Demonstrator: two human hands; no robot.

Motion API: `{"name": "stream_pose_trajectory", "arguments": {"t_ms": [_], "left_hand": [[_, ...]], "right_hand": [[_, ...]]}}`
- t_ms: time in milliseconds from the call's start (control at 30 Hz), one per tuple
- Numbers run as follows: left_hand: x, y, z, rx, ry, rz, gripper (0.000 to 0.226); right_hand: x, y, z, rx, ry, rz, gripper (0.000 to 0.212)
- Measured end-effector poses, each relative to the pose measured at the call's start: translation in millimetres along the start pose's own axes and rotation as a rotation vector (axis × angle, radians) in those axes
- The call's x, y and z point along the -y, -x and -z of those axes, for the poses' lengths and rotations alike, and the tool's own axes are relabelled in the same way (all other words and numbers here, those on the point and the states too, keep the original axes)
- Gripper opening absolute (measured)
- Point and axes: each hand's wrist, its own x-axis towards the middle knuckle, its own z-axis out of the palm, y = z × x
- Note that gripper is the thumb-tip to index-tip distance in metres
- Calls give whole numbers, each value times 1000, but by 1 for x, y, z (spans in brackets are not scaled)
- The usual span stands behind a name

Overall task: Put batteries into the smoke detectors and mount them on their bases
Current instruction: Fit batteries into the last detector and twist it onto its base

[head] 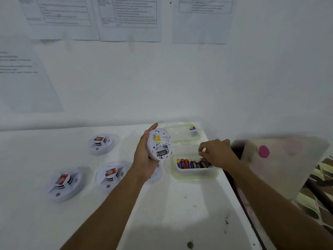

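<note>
From my seat I see a white wall [180, 78] filling the upper half of the frame. Three printed sheets hang side by side along its top edge, at upper left [59, 17], top middle [129, 17] and upper right [203, 18]. Their tables of text are too blurred to read. A fourth sheet [23, 82] hangs lower, at the left edge. The white bench [180, 204] spans the lower half, with dark specks [190, 244] near the bottom middle. At right, a pale board [288, 168] carries a pink dot [264, 151]. Patterned floor [322, 204] shows at lower right.
</note>
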Motion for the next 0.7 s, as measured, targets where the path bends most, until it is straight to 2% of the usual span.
{"name": "stream_pose_trajectory", "arguments": {"t_ms": [67,200,367,533,700], "left_hand": [[4,0,-3,-7,12,-11,49],[8,1,-11,-10,38,-27,57],[9,0,-23,-9,92,-26,56],[7,-2,-28,-7,112,-57,48],[9,-5,-27,-26,34,-92,40]], "right_hand": [[-3,1,4,-72,-158,-3,13],[14,11,17,-195,-656,78,9],[68,29,13,-199,-906,85,11],[99,32,-3,-289,-1083,-124,12],[116,28,2,-193,-1362,-397,12]]}}
